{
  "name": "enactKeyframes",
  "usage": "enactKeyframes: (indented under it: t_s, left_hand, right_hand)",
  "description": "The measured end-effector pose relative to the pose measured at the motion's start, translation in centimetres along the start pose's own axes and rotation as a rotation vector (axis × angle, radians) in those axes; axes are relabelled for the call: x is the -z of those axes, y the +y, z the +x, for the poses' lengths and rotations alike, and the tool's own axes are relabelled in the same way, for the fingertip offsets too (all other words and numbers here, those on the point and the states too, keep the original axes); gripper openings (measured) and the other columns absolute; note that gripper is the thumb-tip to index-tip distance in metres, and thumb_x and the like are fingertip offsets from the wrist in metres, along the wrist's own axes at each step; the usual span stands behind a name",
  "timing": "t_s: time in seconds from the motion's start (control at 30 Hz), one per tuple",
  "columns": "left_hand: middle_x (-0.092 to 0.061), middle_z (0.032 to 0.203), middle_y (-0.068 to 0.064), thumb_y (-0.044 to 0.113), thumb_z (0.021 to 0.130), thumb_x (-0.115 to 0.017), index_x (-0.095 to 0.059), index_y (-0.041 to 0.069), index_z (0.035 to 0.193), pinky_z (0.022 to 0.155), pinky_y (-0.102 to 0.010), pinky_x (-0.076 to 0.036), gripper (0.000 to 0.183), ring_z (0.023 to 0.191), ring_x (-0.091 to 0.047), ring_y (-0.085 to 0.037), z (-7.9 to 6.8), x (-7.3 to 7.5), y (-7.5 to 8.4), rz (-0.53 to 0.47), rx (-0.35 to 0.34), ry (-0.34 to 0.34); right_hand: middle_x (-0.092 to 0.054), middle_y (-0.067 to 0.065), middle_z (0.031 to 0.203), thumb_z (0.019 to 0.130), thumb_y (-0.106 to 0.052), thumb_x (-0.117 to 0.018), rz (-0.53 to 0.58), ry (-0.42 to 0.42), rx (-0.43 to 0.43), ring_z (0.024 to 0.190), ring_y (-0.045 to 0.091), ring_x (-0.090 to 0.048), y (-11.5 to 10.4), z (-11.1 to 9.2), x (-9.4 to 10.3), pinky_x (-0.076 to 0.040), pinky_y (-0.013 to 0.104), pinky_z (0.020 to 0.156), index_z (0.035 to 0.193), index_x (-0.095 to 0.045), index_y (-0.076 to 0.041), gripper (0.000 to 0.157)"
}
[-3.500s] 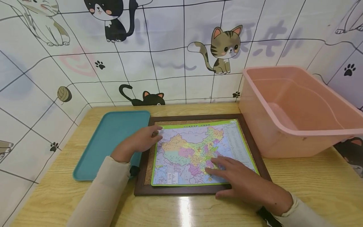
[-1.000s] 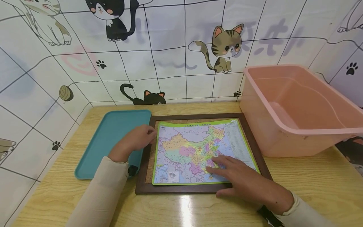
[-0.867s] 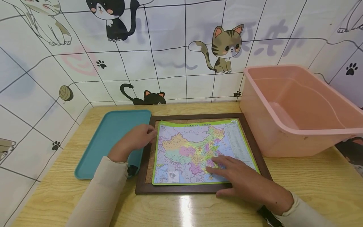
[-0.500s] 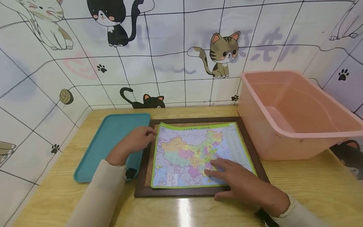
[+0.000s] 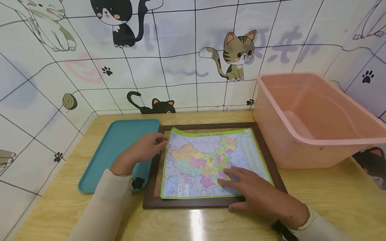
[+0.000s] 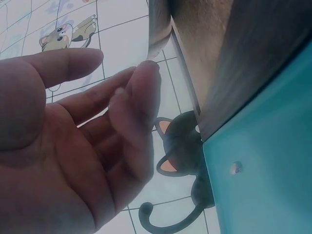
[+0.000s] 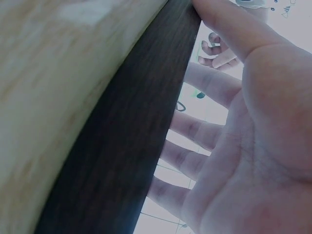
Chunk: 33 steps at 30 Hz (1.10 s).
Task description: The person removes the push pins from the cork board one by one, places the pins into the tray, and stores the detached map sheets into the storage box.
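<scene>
A colourful map sheet (image 5: pixel 193 160) with a green border lies on a cork board (image 5: pixel 158 177) with a dark brown frame (image 5: pixel 193 203). Its upper left corner curls up off the cork. At that corner is my left hand (image 5: pixel 144 147), fingers loosely bent; in the left wrist view a fingertip (image 6: pixel 147 73) meets the sheet's raised edge (image 6: pixel 160 29), while the thumb (image 6: pixel 73 63) stands apart. My right hand (image 5: pixel 253 187) rests with spread fingers on the map's lower right, its thumb by the frame's front edge. The map's lower right corner is hidden beneath it.
A teal tray (image 5: pixel 105 150) lies left of the board, partly under my left forearm. To the right stands a large pink plastic tub (image 5: pixel 289 150). The wooden table (image 5: pixel 169 224) meets a wall covering (image 5: pixel 181 67) with cartoon cats behind.
My left hand has shifted left from on top of the map's upper left corner to its side edge. That corner, flat earlier, now curls upward. My right hand stays in place.
</scene>
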<state>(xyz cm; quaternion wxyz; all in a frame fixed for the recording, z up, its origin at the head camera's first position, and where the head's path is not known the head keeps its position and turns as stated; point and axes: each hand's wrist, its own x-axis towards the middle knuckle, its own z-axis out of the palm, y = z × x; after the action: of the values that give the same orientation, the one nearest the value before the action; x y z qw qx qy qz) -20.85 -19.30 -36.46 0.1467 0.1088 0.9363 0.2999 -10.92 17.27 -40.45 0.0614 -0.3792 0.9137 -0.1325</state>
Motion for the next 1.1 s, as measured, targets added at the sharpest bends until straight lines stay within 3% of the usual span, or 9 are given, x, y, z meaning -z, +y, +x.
enactKeyframes:
  t_s: [0.23, 0.53, 0.83, 1.1]
  left_hand:
    - [-0.065, 0.122, -0.015, 0.023, 0.105, -0.050, -0.053, 0.005, 0.140, 0.082, -0.038, -0.053, 0.039, 0.098, -0.066, -0.024, -0.3, 0.2, -0.1, 0.016, -0.041, 0.001]
    - [-0.068, 0.118, -0.015, 0.021, 0.104, -0.054, -0.032, 0.008, 0.155, 0.082, -0.038, -0.053, 0.056, 0.071, -0.069, -0.017, -0.2, 0.1, 0.0, -0.040, -0.051, -0.077]
    - [-0.068, 0.106, -0.016, 0.016, 0.103, -0.055, -0.028, 0.008, 0.156, 0.068, -0.034, -0.055, 0.060, 0.066, -0.066, -0.020, -0.3, 0.1, 0.4, -0.106, -0.089, -0.103]
    - [-0.068, 0.103, -0.014, 0.019, 0.103, -0.057, -0.014, 0.019, 0.160, 0.061, -0.037, -0.055, 0.072, 0.064, -0.063, -0.022, -0.4, -0.1, 0.9, -0.189, -0.109, -0.142]
  right_hand:
    - [-0.046, 0.009, 0.152, 0.083, -0.055, -0.075, -0.007, 0.005, 0.016, 0.143, 0.039, -0.040, 0.0, 0.2, 0.2, -0.042, 0.057, 0.106, 0.146, -0.052, -0.027, 0.073]
    - [-0.045, 0.009, 0.153, 0.083, -0.053, -0.076, 0.011, -0.005, 0.001, 0.144, 0.039, -0.039, 0.1, 0.1, 0.2, -0.041, 0.058, 0.107, 0.146, -0.052, -0.027, 0.073]
    - [-0.046, 0.010, 0.153, 0.082, -0.053, -0.076, 0.004, 0.010, 0.014, 0.144, 0.039, -0.039, 0.0, -0.1, 0.1, -0.042, 0.057, 0.107, 0.146, -0.052, -0.026, 0.073]
    - [-0.047, 0.010, 0.152, 0.082, -0.052, -0.077, -0.003, 0.019, 0.026, 0.144, 0.039, -0.039, -0.1, 0.0, 0.1, -0.042, 0.056, 0.107, 0.146, -0.053, -0.025, 0.074]
